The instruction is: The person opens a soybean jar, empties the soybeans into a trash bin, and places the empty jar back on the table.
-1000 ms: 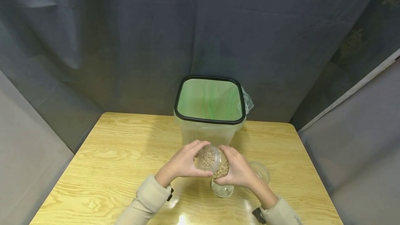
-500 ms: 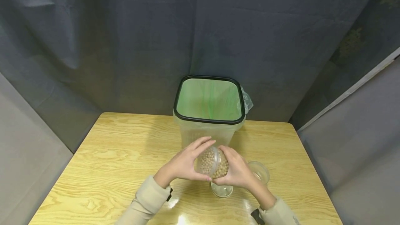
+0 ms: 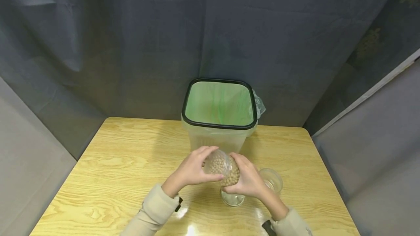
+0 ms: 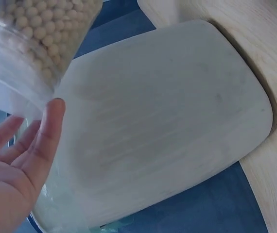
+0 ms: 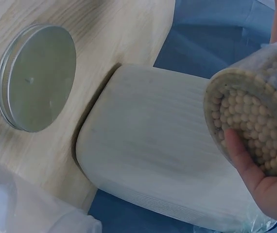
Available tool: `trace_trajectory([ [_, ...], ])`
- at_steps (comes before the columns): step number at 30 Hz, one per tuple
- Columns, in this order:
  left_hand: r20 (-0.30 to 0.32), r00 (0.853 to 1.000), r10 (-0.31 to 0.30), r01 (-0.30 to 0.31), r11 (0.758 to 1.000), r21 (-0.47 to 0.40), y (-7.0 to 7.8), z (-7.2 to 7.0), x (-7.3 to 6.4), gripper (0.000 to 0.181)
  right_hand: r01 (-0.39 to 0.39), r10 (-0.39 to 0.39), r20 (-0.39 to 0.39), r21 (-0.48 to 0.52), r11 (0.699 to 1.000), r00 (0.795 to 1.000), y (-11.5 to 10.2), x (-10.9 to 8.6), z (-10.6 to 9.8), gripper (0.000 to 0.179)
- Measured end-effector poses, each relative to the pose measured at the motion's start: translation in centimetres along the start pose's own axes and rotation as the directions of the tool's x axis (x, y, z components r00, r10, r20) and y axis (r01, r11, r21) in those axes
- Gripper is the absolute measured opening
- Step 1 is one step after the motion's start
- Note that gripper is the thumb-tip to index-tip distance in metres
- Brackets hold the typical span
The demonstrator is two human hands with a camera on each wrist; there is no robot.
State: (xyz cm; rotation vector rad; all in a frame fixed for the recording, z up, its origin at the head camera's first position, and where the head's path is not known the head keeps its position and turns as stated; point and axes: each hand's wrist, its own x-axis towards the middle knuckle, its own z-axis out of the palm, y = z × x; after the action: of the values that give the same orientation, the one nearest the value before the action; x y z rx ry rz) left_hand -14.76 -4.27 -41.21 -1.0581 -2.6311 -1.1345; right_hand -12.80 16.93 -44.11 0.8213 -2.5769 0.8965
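Note:
A clear plastic jar [image 3: 233, 176] full of small round beige balls is held tilted on its side in front of the bin. My right hand [image 3: 248, 177] grips it round the base, one finger across the bottom in the right wrist view. From the other side my left hand [image 3: 191, 168] holds the clear, ridged end, thumb below and fingers above. In the left wrist view the fingertips [image 4: 54, 109] are right at the rim of that end. Beneath the jar, a round silver-rimmed lidded container [image 3: 233, 199] stands on the table.
A translucent bin [image 3: 216, 139] with a black rim and green liner stands behind the hands, some clear bag bunched at its right. A clear plastic container [image 3: 273, 177] is beside my right wrist. Grey curtains [image 3: 157, 46] hang behind the wooden table [image 3: 108, 177].
My left hand's fingers straightened out over the jar's end half a second ago and have now come back round it, with the wrist turned. My right hand keeps its hold nearly still.

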Motion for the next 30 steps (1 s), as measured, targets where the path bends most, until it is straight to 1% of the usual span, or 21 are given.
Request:
trace_trajectory([
  [3, -0.041, 0.998, -0.049, 0.048, 0.999, -0.015, 0.0, -0.1, -0.1, 0.077, -0.028, 0.029, -0.022, 0.030, 0.999, 0.999, 0.0, -0.1, 0.2, 0.090],
  [6, -0.068, 0.995, -0.074, 0.071, 0.997, -0.037, -0.2, -0.3, -0.3, 0.078, -0.054, 0.057, -0.044, 0.065, 0.996, 0.997, 0.2, -0.2, 0.3, 0.090],
  [11, -0.115, 0.988, -0.101, 0.099, 0.995, -0.023, -1.4, -0.6, -1.0, 0.078, -0.093, 0.104, -0.070, 0.142, 0.986, 0.992, 0.4, -0.6, 0.4, 0.089],
  [14, -0.126, 0.985, -0.121, 0.119, 0.993, -0.028, -2.5, -0.7, -1.6, 0.078, -0.111, 0.125, -0.082, 0.155, 0.982, 0.989, 0.5, -0.8, 0.3, 0.088],
  [16, -0.124, 0.981, -0.147, 0.143, 0.989, -0.039, -3.4, -0.8, -2.1, 0.078, -0.119, 0.133, -0.085, 0.150, 0.981, 0.987, 0.5, -0.9, 0.3, 0.088],
  [18, -0.111, 0.976, -0.185, 0.181, 0.983, -0.042, -4.5, -0.9, -2.7, 0.080, -0.125, 0.138, -0.085, 0.144, 0.982, 0.987, 0.4, -0.9, 0.2, 0.088],
  [22, -0.054, 0.959, -0.279, 0.277, 0.960, -0.046, -7.1, -0.8, -4.1, 0.084, -0.131, 0.143, -0.087, 0.132, 0.983, 0.986, 0.4, -1.1, 0.1, 0.088],
  [24, -0.029, 0.949, -0.313, 0.311, 0.949, -0.052, -8.1, -0.8, -4.7, 0.084, -0.131, 0.143, -0.089, 0.128, 0.983, 0.986, 0.5, -1.2, 0.1, 0.089],
  [26, -0.021, 0.945, -0.325, 0.324, 0.944, -0.058, -8.8, -0.7, -5.1, 0.085, -0.128, 0.140, -0.090, 0.131, 0.983, 0.986, 0.6, -1.3, 0.2, 0.089],
  [30, -0.030, 0.945, -0.326, 0.324, 0.945, -0.051, -9.7, -0.5, -5.6, 0.086, -0.124, 0.139, -0.091, 0.152, 0.981, 0.986, 0.7, -1.5, 0.3, 0.090],
])
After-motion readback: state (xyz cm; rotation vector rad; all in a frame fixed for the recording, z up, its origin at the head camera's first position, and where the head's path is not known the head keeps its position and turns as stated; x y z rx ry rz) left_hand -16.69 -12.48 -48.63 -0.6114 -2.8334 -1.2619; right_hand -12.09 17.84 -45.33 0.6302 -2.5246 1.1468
